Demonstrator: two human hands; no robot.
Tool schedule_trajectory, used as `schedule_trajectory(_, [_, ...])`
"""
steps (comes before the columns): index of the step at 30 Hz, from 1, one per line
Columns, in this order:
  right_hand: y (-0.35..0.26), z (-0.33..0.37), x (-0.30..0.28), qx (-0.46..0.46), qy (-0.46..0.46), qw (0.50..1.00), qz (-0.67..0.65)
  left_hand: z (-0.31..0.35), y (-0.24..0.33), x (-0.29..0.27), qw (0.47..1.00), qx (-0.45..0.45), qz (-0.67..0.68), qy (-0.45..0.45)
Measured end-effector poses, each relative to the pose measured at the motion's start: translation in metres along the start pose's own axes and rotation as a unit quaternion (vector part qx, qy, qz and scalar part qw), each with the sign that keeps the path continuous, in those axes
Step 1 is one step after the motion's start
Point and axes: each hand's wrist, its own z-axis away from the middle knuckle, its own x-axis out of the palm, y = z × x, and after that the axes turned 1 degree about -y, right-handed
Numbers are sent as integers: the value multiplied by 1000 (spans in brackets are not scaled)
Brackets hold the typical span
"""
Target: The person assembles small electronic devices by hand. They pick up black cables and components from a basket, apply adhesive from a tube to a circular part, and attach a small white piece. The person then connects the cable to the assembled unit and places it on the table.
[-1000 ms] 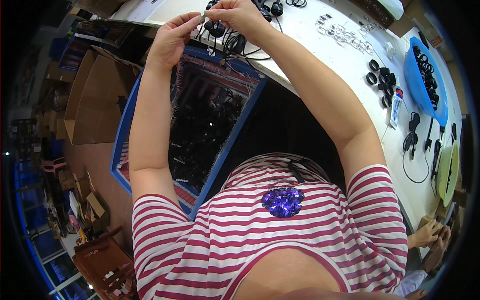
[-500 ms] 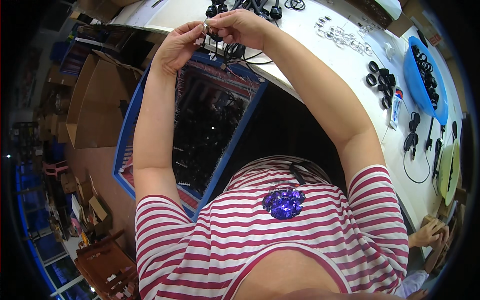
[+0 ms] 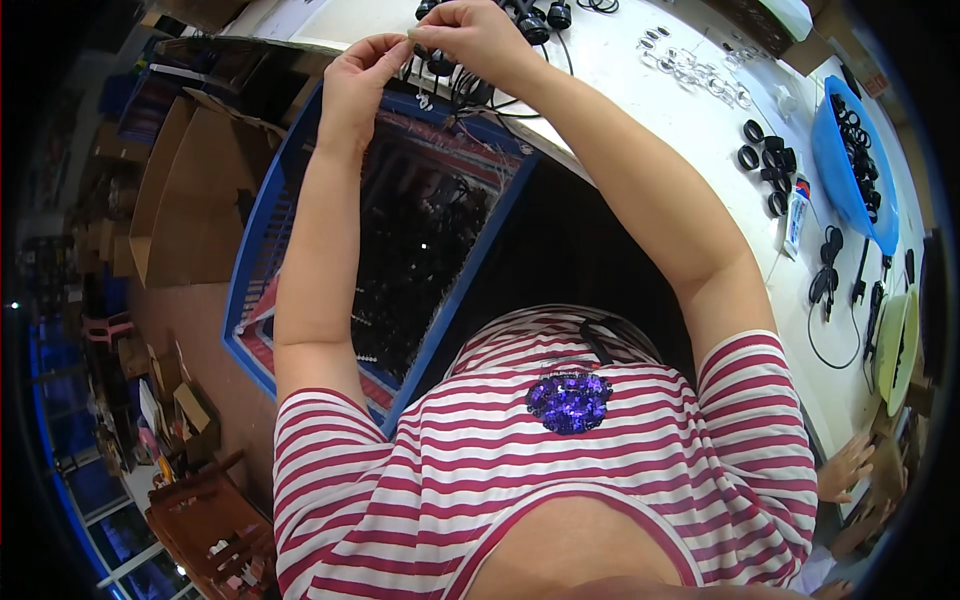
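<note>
Left hand and right hand pinch a small pale piece between fingertips, both grips closed tight, above the white bench edge. A slip likely drops it into the blue crate of dark parts below; black cables nearby could snag.

A: Any pkgs, labels or screens round my bench?

B: Open brown cardboard boxes stood on the floor at my left, flaps up, beside the blue crate. More small cartons lay lower left, piled. On the white table, right side, a small white tube w/ a blue-red label. No screens or signs I could make out.
</note>
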Motion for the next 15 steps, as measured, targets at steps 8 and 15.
schedule_trajectory(8, [1, -5, 2, 164, 10, 974, -154, 0, -16, -3, 998, -46, -27, 30])
schedule_trajectory(15, [-4, 0, -1, 93, 101, 988, -67, 46, -44, -27, 948, 21, -311, 60])
